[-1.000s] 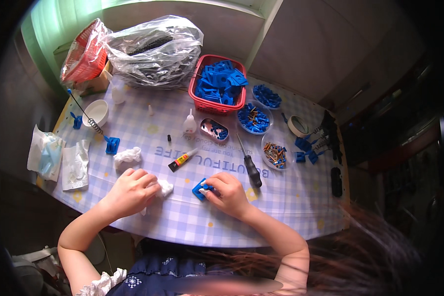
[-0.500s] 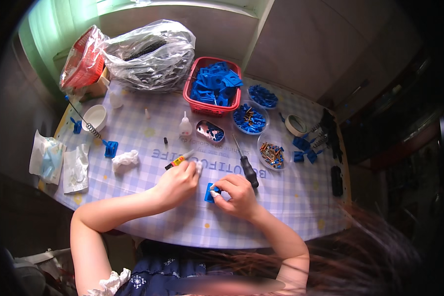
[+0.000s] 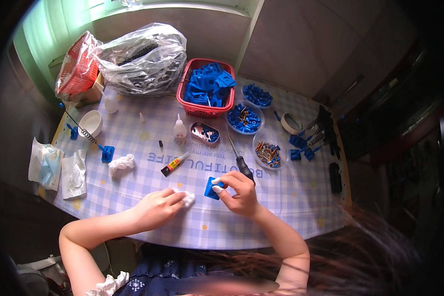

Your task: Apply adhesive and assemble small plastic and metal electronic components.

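I see a glossy blue plastic piece (image 3: pixel 213 187), a soft white tissue wad (image 3: pixel 186 198), and a smooth checked vinyl cloth on the tabletop (image 3: pixel 143 177).

Bright daylight from the upper left washes the desk (image 3: pixel 291 197) and glares on the clear plastic bag (image 3: pixel 143 56), while fisheye bending and dark vignetting swallow the soft, blurred edges.

The table (image 3: pixel 133 197) wore a checked cloth. A red basket (image 3: pixel 192 106) stood far, a glue tube (image 3: pixel 174 165) mid-table, a screwdriver (image 3: pixel 241 163) right, a white wad (image 3: pixel 121 164) left.
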Motion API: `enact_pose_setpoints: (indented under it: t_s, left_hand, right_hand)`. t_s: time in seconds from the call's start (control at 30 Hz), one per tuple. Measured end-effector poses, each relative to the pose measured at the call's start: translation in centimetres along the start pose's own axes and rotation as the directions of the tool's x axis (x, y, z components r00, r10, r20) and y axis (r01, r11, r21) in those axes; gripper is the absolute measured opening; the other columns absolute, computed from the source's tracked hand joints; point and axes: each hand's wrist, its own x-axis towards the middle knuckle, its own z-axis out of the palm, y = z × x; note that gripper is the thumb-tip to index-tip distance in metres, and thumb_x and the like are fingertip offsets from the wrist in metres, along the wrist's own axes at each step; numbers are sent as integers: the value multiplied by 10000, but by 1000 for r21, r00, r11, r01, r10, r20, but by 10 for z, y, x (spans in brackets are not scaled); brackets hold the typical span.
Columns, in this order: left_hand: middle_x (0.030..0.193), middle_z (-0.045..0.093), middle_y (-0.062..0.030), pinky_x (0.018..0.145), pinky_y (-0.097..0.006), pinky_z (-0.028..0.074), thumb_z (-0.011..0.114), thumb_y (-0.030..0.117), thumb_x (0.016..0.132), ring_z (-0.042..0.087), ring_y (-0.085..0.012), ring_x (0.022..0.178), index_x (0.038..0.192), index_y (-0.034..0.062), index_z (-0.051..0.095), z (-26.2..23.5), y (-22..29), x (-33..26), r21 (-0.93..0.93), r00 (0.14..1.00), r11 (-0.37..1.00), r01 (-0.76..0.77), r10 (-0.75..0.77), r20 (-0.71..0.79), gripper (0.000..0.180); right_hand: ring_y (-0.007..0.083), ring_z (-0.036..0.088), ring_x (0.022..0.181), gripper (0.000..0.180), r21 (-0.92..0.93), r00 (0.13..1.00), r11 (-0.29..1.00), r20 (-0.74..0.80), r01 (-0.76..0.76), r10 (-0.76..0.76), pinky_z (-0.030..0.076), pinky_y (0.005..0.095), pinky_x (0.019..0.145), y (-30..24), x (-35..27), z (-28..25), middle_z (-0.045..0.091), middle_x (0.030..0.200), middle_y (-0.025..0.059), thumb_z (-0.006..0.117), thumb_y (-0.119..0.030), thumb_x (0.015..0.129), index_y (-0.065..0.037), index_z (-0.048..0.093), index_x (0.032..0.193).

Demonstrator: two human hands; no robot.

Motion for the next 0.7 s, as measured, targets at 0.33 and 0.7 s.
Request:
enact_pose_setpoints:
  t_s: [0.33,0.7]
  left_hand:
    - [809,567,-101,638,-288,447,520,41,625,533,-219,716,797,27,518,-31,-33,-43,198,908,887,418,-400,-126,172]
    - [760,554,-46,611,-305,440,639,260,645,519,-213,718,782,68,538,-46,-40,-2,116,864,871,478,-443,-238,256]
  right_hand:
    - [227,538,687,185,-155,982,984,180,88,-60,412,315,618,-1,-2,32,564,748,67,621,-57,619,-42,573,798]
    - [234,514,720,210,-90,980,996,193,-22,39,404,325,646,3,-4,37,537,760,67,613,-96,623,-50,546,816]
